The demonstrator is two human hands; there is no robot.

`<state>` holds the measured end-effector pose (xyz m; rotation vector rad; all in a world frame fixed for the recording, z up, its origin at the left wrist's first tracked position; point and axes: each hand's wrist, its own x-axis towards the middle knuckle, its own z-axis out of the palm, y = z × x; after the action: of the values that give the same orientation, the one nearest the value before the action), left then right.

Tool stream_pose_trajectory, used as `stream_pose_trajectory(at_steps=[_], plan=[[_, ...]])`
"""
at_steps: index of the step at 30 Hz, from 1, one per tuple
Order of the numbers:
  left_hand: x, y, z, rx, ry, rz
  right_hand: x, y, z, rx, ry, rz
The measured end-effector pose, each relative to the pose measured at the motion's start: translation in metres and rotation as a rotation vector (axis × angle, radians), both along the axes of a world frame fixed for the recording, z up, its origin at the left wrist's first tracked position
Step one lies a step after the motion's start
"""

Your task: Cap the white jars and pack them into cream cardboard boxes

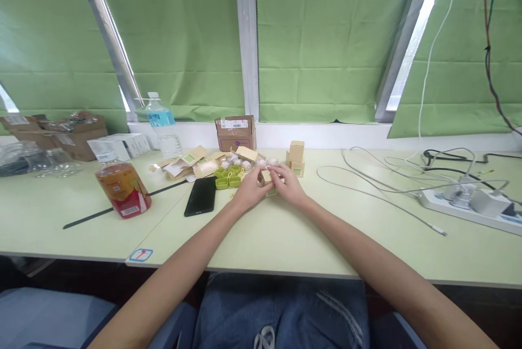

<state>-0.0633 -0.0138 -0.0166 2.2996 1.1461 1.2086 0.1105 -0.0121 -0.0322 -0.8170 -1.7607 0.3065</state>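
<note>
My left hand and my right hand meet over the table, both closed around a small tan cardboard box. The fingertips of both come together at its top, and the fingers cover much of it. Just left of my left hand sit several green cup-like pieces. Behind them is a heap of opened tan boxes with small white round items among them. Two small tan boxes are stacked just beyond my right hand.
A black phone lies left of my hands, near a bottle of amber drink and a black strip. A tall clear bottle and a brown carton stand behind. Cables and a power strip occupy the right side.
</note>
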Motion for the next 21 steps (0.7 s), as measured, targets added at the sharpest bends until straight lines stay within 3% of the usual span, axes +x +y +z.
stream_pose_trajectory(at_steps=[11,18,21], plan=[[-0.002,-0.007,0.007,0.096,0.115,-0.039,0.006,-0.013,0.012,-0.03,-0.24,0.0],[-0.007,0.005,-0.001,-0.04,-0.024,-0.026,0.008,-0.004,0.008,-0.251,0.02,0.102],[-0.009,0.007,-0.002,-0.088,-0.056,-0.073,0.013,-0.001,0.008,-0.34,0.029,0.125]])
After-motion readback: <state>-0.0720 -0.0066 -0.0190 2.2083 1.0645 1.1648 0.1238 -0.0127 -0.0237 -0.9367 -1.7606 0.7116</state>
